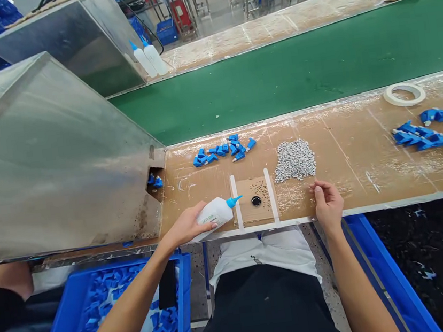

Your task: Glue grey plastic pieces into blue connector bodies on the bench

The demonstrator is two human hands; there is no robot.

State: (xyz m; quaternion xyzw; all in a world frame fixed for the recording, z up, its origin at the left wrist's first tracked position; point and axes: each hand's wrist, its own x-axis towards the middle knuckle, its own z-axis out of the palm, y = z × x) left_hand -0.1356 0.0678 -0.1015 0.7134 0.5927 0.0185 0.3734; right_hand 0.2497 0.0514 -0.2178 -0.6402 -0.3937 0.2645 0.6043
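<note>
My left hand (190,224) is wrapped round a white squeeze bottle (218,211) with a blue nozzle, tilted so its tip points right. Just right of the tip, a small round black part (256,201) sits on a cardboard square (254,216) taped down with two white strips and dotted with dark spots. My right hand (328,201) rests near the bench's front edge, its fingers curled together in a pinch. What they hold, if anything, is too small to make out. Above it lies a pile of small grey pieces (294,160).
Blue parts (219,151) lie behind the cardboard, with more blue parts (427,132) and a tape roll (404,94) at right. A metal housing (55,165) stands left. Beyond runs a green belt (274,70). Blue bins (187,294) flank my lap; a person sits at left.
</note>
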